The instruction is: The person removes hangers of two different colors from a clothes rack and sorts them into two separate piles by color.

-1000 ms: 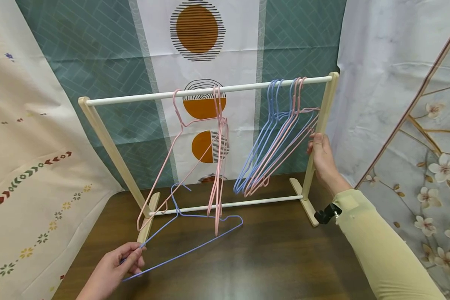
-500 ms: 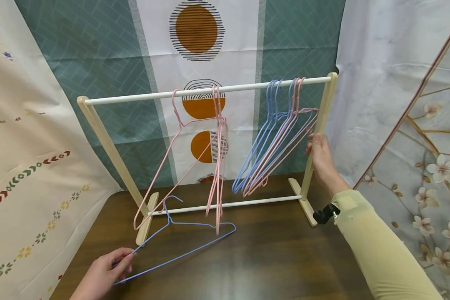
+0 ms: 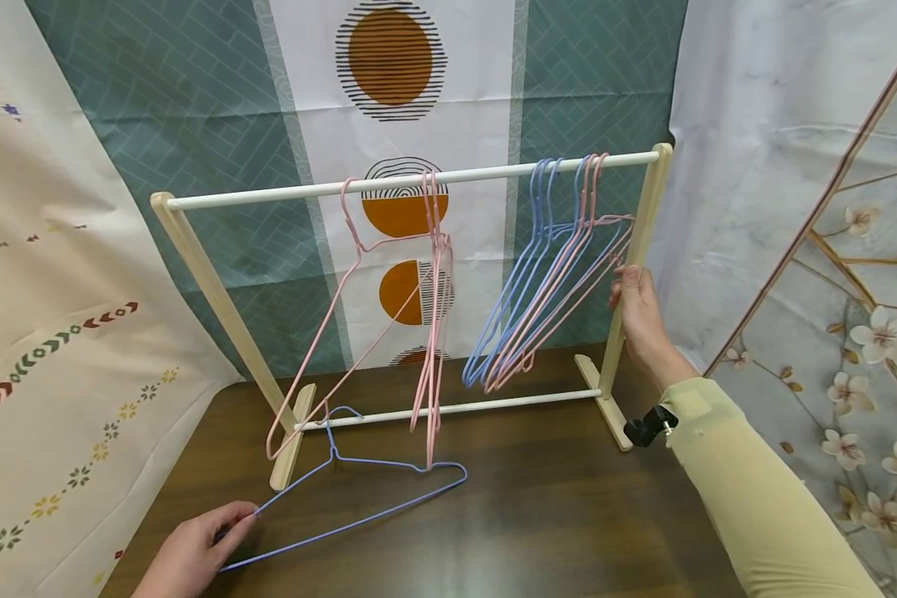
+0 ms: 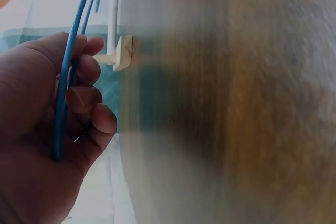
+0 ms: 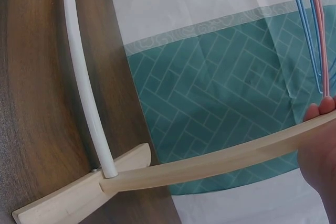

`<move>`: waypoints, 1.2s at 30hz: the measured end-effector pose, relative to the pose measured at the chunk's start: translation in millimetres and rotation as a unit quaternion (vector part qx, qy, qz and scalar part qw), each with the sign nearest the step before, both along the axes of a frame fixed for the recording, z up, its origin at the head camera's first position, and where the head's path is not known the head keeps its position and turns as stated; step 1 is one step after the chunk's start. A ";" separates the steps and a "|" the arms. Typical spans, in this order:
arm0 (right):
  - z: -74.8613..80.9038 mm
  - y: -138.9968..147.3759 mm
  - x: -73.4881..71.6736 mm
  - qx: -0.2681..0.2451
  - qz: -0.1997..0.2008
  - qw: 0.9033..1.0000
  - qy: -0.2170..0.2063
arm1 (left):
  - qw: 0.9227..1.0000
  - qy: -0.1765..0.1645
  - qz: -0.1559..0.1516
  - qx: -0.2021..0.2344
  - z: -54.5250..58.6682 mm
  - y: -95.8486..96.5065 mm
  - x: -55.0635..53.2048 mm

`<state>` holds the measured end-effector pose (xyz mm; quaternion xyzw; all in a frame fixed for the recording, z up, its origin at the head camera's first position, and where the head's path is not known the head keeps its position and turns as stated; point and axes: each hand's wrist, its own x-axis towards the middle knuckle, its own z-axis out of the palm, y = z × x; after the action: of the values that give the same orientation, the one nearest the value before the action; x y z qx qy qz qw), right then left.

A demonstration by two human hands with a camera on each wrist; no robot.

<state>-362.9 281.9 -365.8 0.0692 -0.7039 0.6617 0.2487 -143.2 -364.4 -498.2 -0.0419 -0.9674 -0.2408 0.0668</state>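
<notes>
My left hand [image 3: 198,548] pinches one end of a blue wire hanger [image 3: 334,453], low over the table at the front left. In the left wrist view the fingers curl round the blue wire [image 4: 64,77]. My right hand [image 3: 643,320] grips the right wooden post [image 3: 649,212] of a clothes rack; its fingertips lie close to the hangers there. From the rack's white top rail [image 3: 269,196] hang a pink hanger [image 3: 359,247] turned sideways, a bunch of pink ones [image 3: 434,332] near the middle, and several blue and pink hangers [image 3: 585,218] at the right.
The rack's wooden feet [image 3: 293,444] and white lower bar [image 3: 516,404] stand on a dark brown table [image 3: 538,515]. Patterned cloths hang behind [image 3: 269,158] and at both sides. A black device [image 3: 650,426] sits at my right wrist.
My left hand and the blue hanger have moved down and to the left, away from the rail. The right hand still holds the post, and the hung hangers look the same.
</notes>
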 end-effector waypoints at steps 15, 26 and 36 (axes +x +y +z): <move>0.9 0.1 -1.3 -0.010 -0.001 1.000 0.004 | 0.986 0.141 -0.066 -0.064 -15.5 -14.5 -7.2; 0.5 0.1 -0.8 -0.014 -0.006 1.000 0.005 | 0.991 0.081 -0.055 -0.089 -18.2 -17.3 -12.0; 0.2 -1.5 1.0 -0.008 0.000 1.000 0.000 | 0.994 0.066 -0.071 -0.059 -25.7 -17.0 -13.9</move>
<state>-361.9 280.4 -365.6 0.0674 -0.6982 0.6676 0.2495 -157.1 -381.4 -523.9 -0.1307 -0.9677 -0.1845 0.1110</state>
